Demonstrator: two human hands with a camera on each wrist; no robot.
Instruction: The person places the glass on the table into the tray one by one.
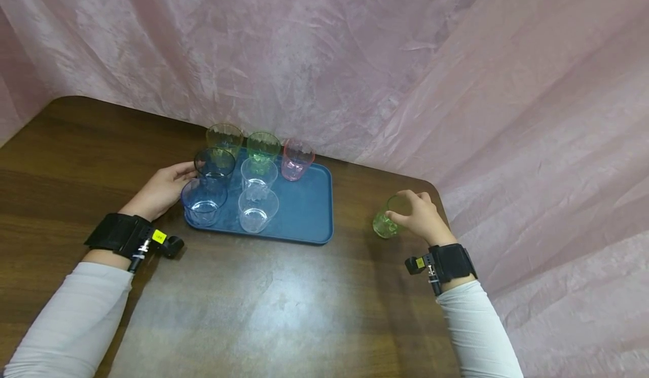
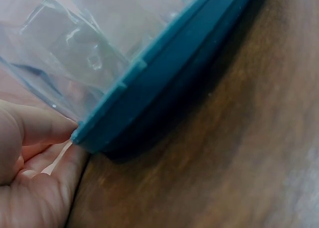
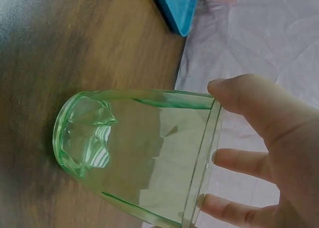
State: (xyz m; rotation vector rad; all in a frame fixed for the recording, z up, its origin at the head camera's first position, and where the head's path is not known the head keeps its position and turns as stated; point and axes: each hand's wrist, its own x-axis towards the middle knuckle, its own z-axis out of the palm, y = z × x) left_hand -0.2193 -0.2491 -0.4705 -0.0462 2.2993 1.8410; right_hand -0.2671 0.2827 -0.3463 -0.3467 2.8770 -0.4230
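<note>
My left hand [image 1: 159, 192] is at the left side of a blue tray [image 1: 304, 214]. In the left wrist view, its thumb and fingers pinch the tray's rim [image 2: 107, 108] beside a see-through cup [image 2: 75, 54]. Far to the right, my right hand [image 1: 421, 217] holds a green plastic cup [image 1: 384, 227] by its rim from above. The right wrist view shows the thumb on one side of this green cup [image 3: 129, 148] and fingers spread along the rim. The cup's faceted base is close to the wood; whether it touches cannot be told.
Several see-through cups stand upright on the tray: yellow [image 1: 224, 136], green [image 1: 263, 143], pink [image 1: 296, 163], dark grey [image 1: 214, 164], blue [image 1: 204, 200] and clear ones [image 1: 258, 209]. The brown wooden table [image 1: 238, 305] ends at a pink curtain [image 1: 304, 57] behind.
</note>
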